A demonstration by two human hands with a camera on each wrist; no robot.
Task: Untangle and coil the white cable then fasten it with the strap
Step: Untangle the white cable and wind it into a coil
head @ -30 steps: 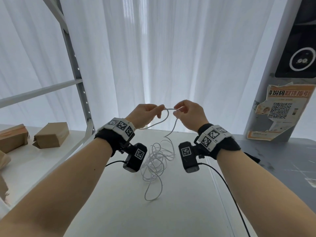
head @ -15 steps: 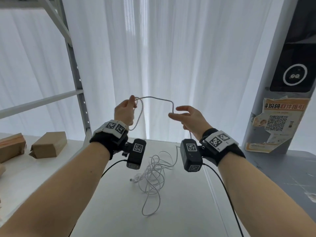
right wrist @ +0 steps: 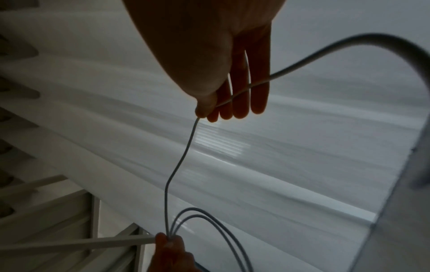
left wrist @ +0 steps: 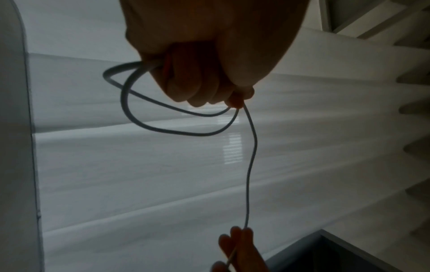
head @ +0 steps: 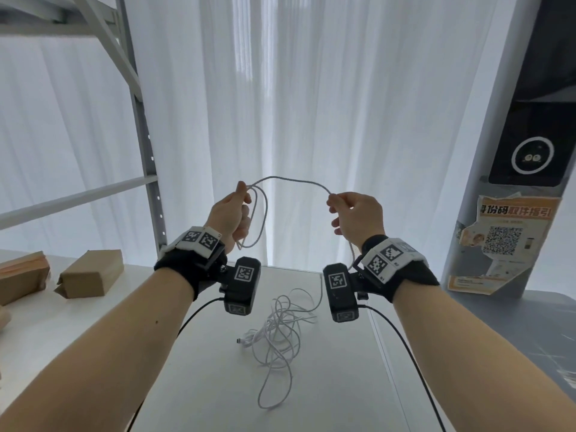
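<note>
The left hand (head: 232, 217) gripped 2 loops of the white cable (head: 293, 181); the right hand (head: 358, 218) pinched it, apparently between thumb and fingertips.

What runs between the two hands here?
Only an arched span of the white cable, from the left hand, which holds two loops, to the right hand pinching it. Nothing else; clearest in the head view.

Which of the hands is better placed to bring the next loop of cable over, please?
Probably the right hand: it pinches the white cable on the span running down to the tangle, while the left hand already grips the loops.
</note>
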